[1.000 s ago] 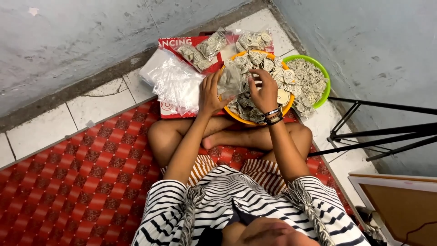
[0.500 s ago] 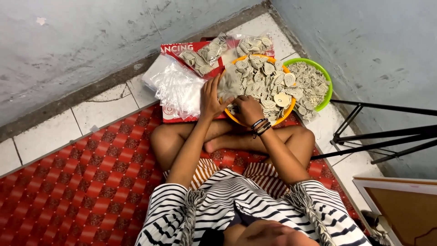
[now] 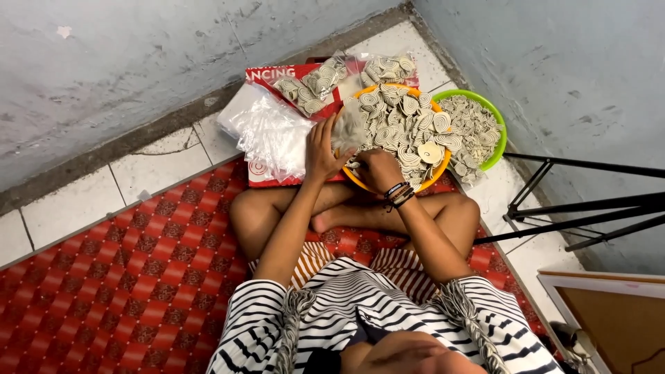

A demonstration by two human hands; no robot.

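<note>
Since half a second ago our right hand (image 3: 377,170) has dropped from the heap to the near rim of the orange basin (image 3: 357,181), while the left has kept its grip on the bag. We take that basin as our landmark. Under it and stretching toward us lies the red patterned mat (image 3: 104,291), on which we sit cross-legged; behind the basin a red printed sheet (image 3: 277,73) carries filled bags of spiral crackers (image 3: 315,86), and on its far right side sits a green basin (image 3: 495,121) with more of them. Left of the orange basin lies a heap of empty clear plastic bags (image 3: 267,131). Our left hand (image 3: 320,149) grasps a clear bag (image 3: 348,128), partly filled, held at the basin's left rim. Our right hand is curled among the pale spiral crackers (image 3: 409,125) at the near edge; whether it grips any we cannot tell. To fill well, we judge, we should hold the bag's mouth open over the basin so strays fall back in, and lift brittle spirals loosely, a few at a time.
</note>
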